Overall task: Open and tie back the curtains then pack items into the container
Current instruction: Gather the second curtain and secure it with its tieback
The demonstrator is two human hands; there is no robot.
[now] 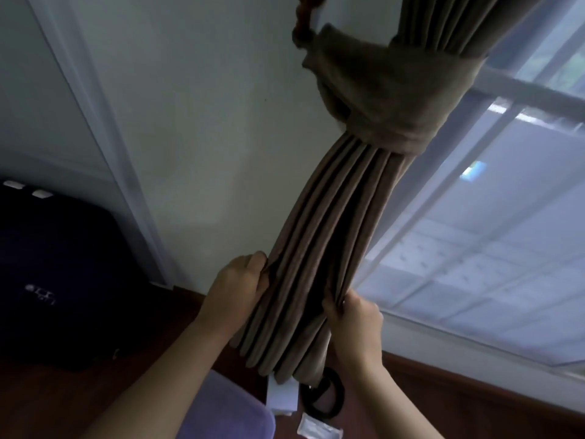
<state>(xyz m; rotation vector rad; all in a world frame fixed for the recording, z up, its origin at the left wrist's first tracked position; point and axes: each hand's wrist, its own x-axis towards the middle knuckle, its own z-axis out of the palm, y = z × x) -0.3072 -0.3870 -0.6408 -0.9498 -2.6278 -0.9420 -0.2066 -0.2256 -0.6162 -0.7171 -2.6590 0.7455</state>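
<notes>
A brown pleated curtain point(326, 236) hangs gathered against the white wall, bound near the top by a matching fabric tieback point(380, 90) that runs to a brown wooden knob point(300, 30). My left hand point(237, 286) grips the left edge of the folds low down, fingers curled into the cloth. My right hand point(354, 318) pinches the right edge of the folds at about the same height. The curtain's lower end hangs just below my hands.
A sheer white curtain point(474, 248) covers the window on the right. A dark suitcase-like case point(57, 274) stands on the wooden floor at left. Below the curtain lie black rings point(323, 397), white packets point(319, 434) and a purple object point(228, 413).
</notes>
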